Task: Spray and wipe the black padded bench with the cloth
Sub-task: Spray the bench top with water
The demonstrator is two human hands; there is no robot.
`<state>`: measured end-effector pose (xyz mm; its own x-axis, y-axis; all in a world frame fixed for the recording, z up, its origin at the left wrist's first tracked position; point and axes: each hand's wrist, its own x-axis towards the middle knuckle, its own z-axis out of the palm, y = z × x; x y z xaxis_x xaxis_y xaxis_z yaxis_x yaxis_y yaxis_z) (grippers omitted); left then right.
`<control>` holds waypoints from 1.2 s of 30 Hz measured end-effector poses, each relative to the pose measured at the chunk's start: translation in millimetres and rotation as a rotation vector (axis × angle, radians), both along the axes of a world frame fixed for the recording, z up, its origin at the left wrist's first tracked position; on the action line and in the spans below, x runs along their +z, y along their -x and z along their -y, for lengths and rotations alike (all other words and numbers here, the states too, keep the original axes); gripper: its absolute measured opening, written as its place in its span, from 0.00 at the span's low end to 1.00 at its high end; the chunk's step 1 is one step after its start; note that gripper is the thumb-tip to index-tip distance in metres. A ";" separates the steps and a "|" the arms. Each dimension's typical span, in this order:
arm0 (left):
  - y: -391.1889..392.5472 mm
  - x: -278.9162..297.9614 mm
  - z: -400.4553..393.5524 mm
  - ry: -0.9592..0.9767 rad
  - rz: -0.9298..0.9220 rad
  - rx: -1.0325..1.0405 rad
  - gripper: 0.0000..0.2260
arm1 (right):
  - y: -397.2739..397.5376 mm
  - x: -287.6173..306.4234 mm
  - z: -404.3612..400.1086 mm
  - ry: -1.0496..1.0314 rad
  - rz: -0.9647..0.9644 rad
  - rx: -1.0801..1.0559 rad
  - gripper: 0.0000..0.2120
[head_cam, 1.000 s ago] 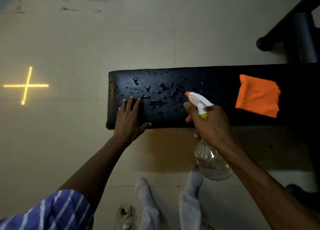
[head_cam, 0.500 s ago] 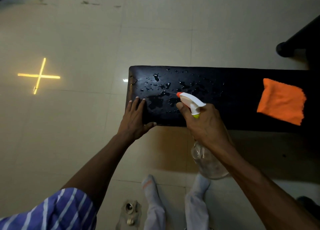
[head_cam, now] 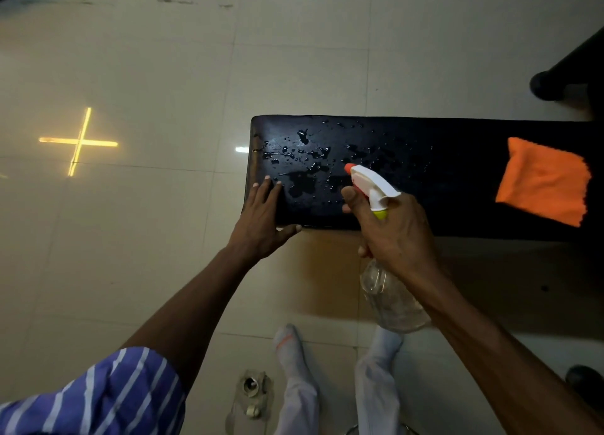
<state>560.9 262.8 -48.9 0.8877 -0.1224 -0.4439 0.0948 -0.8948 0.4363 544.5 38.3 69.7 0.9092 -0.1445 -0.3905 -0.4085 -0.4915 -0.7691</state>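
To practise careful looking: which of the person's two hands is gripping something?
The right hand, curled round the spray bottle. The left hand rests flat on the bench.

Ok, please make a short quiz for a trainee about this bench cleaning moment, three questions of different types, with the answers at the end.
1. True or false: the orange cloth lies on the bench, apart from both hands.
2. Which hand grips the spray bottle? A) left hand B) right hand C) neither
3. Fill in: the water droplets sit on the bench end nearest the ____ hand.

Key:
1. True.
2. B; the left hand rests flat on the bench corner.
3. Left.
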 end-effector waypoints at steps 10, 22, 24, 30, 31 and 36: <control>0.6 5.1 23.9 0.016 -0.005 -0.043 0.47 | 32.9 -8.6 30.9 -0.011 -0.065 -0.077 0.25; -17.0 12.5 125.0 0.029 -0.005 -0.209 0.48 | 56.2 -27.4 130.1 0.039 0.031 -0.321 0.06; -18.6 11.7 142.1 0.026 -0.003 -0.234 0.48 | 59.8 -27.9 146.5 0.082 0.069 -0.371 0.07; -22.3 7.6 189.2 0.035 0.004 -0.294 0.48 | 67.3 -15.9 183.0 0.053 -0.045 -0.327 0.19; -22.9 7.3 196.9 0.038 0.007 -0.305 0.48 | 68.2 -15.7 188.2 0.055 -0.040 -0.324 0.18; -26.7 9.7 237.7 0.058 -0.003 -0.348 0.47 | 75.1 -13.1 219.1 0.108 -0.107 -0.331 0.21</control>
